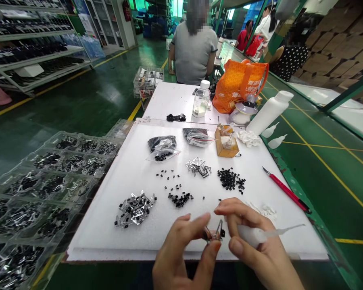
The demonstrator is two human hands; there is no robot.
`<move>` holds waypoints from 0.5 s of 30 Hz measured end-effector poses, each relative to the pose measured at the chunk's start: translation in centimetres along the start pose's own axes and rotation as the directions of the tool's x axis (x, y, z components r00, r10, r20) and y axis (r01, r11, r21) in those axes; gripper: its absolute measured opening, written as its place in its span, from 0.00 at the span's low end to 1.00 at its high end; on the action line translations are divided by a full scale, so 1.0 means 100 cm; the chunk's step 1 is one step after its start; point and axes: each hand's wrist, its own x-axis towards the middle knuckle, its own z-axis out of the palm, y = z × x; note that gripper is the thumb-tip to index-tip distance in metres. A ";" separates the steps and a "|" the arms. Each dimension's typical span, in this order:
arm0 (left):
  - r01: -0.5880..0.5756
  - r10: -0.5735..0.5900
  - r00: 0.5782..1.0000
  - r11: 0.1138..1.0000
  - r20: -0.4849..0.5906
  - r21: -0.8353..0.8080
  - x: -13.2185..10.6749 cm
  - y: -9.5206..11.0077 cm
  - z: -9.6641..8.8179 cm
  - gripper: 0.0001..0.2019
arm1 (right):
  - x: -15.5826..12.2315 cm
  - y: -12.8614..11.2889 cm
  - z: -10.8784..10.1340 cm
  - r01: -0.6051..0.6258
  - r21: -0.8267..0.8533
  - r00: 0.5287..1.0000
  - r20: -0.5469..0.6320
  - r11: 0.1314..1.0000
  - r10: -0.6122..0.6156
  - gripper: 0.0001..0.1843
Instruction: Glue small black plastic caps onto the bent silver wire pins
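Between thumb and fingertips, my left hand (181, 249) pinches a small V-shaped metal part (219, 228) that carries a tiny black piece. A small white squeeze bottle (251, 236) with a thin tapered nozzle lies in my right hand (269, 251), its nozzle pointing right, away from the part. The right thumb and forefinger are beside the metal part; I cannot tell whether they touch it. Beyond my hands are a pile of silver parts with black pieces (136, 209), loose black pieces (180, 199), a larger black heap (230, 179) and bare wire-like frames (199, 166).
A red craft knife (286, 189) lies along the right edge. Two plastic bags (161, 144), a yellow box (226, 145), a white bottle (270, 112) and an orange bag (238, 86) stand farther back. Divided trays (63, 173) line the left. A person (194, 48) sits ahead.
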 end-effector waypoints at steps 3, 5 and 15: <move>0.597 -0.550 0.801 0.703 0.236 -0.387 0.013 0.004 -0.003 0.19 | -0.007 0.007 -0.003 -0.088 0.070 0.991 -0.096 0.994 0.095 0.19; 0.730 -0.651 0.667 0.477 0.362 -0.489 0.020 0.006 -0.006 0.24 | -0.011 0.011 -0.007 -0.150 0.123 0.968 -0.185 0.981 0.171 0.17; 0.758 -0.675 0.608 0.336 0.418 -0.559 0.014 0.001 -0.008 0.19 | -0.010 0.027 -0.029 -0.185 0.123 0.925 -0.313 0.975 0.215 0.13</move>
